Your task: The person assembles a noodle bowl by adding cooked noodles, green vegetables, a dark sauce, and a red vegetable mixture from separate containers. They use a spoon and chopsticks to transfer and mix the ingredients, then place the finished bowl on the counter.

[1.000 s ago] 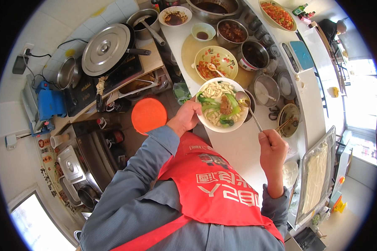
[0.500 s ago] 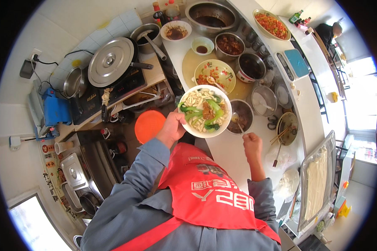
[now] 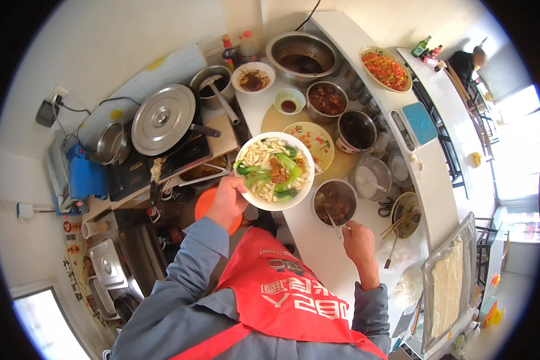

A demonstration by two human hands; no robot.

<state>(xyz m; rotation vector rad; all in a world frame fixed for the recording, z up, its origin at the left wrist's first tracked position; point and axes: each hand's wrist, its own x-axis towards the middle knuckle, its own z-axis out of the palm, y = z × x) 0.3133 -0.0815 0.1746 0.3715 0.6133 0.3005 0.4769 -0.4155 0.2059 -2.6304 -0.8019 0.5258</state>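
My left hand grips the rim of a white bowl, thumb on the edge, holding it up in front of the counter. Pale noodles, green leafy vegetables and a chunk of brown meat fill it. To its right, my right hand is closed round the handle of a metal spoon. The spoon's head is down inside a metal pot of brownish stew with chunks. Partly behind the noodle bowl lies a yellowish patterned dish with red bits.
Pots of dark sauce and red-brown stew stand farther back. A strainer with chopsticks lies right of the pot. On the raised ledge are a blue-topped scale and chopped red food. A lidded wok is on the left.
The view has tilted, so the counter sits lower in the picture. My left hand has carried the noodle bowl leftward. My right hand still holds the spoon in the stew pot.
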